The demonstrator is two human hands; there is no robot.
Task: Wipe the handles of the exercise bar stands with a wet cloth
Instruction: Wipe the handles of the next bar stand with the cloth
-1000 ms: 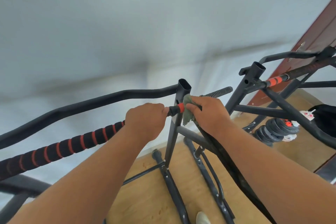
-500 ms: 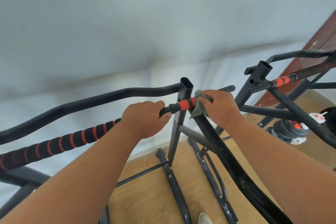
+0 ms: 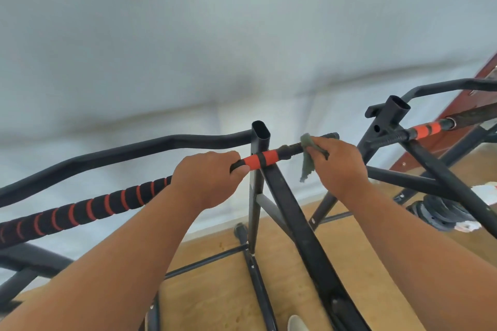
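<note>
The right hand (image 3: 338,164) has slid the cloth (image 3: 308,161) outward along the handle (image 3: 261,160).

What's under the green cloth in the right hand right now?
The cloth is wrapped over the black end section of the handle bar, pinched there by the right hand. The bar's tip shows beyond the fingers; the part under cloth and hand is hidden.
</note>
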